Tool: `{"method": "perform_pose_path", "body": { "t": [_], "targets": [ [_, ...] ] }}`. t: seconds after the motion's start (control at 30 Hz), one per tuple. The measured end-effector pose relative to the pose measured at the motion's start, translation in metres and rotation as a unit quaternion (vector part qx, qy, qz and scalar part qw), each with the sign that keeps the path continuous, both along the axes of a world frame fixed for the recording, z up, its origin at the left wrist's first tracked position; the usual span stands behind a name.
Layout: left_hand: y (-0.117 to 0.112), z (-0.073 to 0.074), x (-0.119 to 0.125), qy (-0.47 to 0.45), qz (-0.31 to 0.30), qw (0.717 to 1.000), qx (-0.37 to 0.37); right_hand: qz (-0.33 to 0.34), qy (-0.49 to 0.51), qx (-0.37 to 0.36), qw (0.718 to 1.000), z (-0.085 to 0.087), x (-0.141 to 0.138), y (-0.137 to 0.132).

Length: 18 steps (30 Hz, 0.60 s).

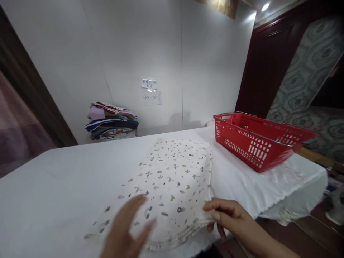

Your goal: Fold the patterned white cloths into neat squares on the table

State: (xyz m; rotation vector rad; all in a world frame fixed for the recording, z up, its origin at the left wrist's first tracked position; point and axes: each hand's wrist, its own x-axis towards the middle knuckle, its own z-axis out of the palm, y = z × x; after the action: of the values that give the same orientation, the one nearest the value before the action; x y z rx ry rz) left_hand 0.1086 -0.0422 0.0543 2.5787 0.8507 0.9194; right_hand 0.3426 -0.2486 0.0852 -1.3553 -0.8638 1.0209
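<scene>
A white cloth with small printed leaves and flowers (172, 175) lies folded flat on the white-covered table (53, 193). My left hand (126, 229) rests open and flat on the cloth's near left part, its fingers spread and slightly blurred. At the near right corner, my right hand (225, 215) pinches the stacked edges of the cloth between thumb and fingers.
A red plastic basket (258, 139) with metal handles stands at the table's right end. A stack of folded clothes (111, 122) sits at the back against the white wall, under two paper notes (149, 89). The table's right edge drops off by a dark wooden door.
</scene>
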Motion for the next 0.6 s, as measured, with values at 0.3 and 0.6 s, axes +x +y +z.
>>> {"method": "perform_pose_path", "body": {
  "t": [0.3,0.6],
  "targets": [
    [-0.089,0.024,0.128,-0.049,-0.254,0.966,0.0,-0.037,0.013,-0.017,0.999,0.024,0.005,-0.003],
    [-0.061,0.066,0.121,-0.045,-0.245,0.968,-0.015,0.03,0.034,0.148,0.988,0.01,0.014,0.013]
  ]
}}
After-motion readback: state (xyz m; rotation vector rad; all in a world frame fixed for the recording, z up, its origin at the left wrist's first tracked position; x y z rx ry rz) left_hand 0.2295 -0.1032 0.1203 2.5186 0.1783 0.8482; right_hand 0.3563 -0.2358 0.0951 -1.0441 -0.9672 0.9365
